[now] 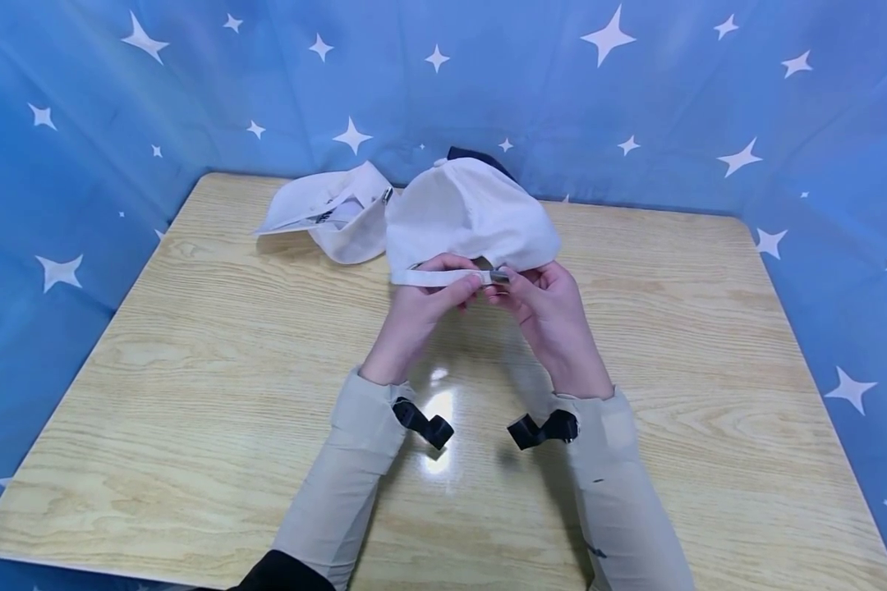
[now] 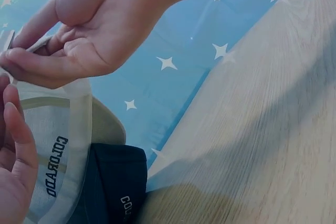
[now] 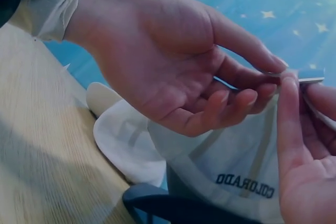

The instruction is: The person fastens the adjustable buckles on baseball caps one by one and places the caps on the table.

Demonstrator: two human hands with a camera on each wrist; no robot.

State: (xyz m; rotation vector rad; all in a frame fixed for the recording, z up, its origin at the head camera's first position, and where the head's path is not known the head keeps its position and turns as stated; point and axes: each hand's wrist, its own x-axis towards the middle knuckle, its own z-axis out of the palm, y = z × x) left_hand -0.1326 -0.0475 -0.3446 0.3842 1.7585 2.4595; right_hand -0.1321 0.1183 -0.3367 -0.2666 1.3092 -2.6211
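Between both hands a white baseball cap [image 1: 473, 213] is held with its back opening facing me. Its strap [image 1: 432, 277] runs across the front and ends at a metal buckle [image 1: 499, 277]. My left hand [image 1: 429, 305] pinches the strap between thumb and fingers, close to the buckle. Thumb and fingers of my right hand [image 1: 550, 316] pinch the strap at the buckle itself. The fingertips of both hands nearly meet there. Inside the cap, dark COLORADO lettering [image 2: 56, 166] shows in the left wrist view.
A second white cap [image 1: 347, 213] lies tipped on the wooden table [image 1: 192, 394], left of the held one. Beyond the held cap shows a navy piece [image 2: 118, 177] with pale letters. Blue star-patterned cloth [image 1: 384, 74] hangs around the back and sides of the table.
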